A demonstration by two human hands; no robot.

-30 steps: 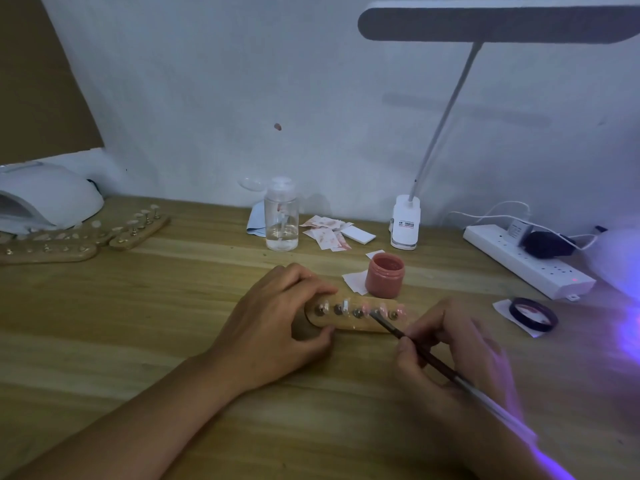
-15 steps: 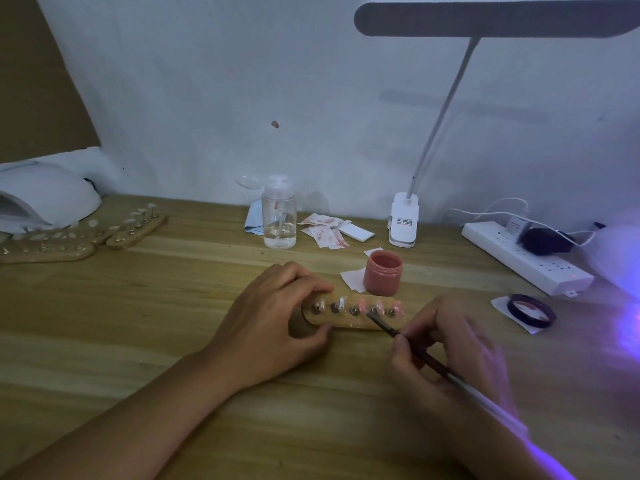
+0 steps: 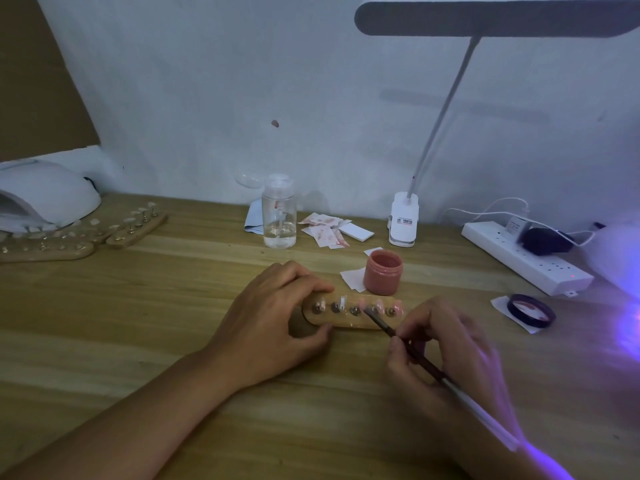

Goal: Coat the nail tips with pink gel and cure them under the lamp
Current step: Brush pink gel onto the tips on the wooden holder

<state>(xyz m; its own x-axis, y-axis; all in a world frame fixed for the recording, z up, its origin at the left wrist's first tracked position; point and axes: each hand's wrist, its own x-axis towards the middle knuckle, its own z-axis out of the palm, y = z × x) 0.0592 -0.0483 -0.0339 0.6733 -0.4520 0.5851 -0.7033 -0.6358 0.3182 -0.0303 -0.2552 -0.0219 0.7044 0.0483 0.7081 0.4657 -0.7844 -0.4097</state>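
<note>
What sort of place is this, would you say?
Probably a small nail-art workbench: a wooden holder of nail tips, an open jar of pink gel and a white curing lamp.

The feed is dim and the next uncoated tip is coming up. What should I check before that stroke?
1. Support: left hand grips the wooden holder at its left end: ok.
2. Tool: right hand pinches the brush, bristles at the middle nail tip: ok.
3. Supply: pink gel jar open, just behind the holder: ok.
4. Coverage: two left tips look clear, not pink: not ok.
5. Gel on the bristles: too dim, cannot tell.
</note>
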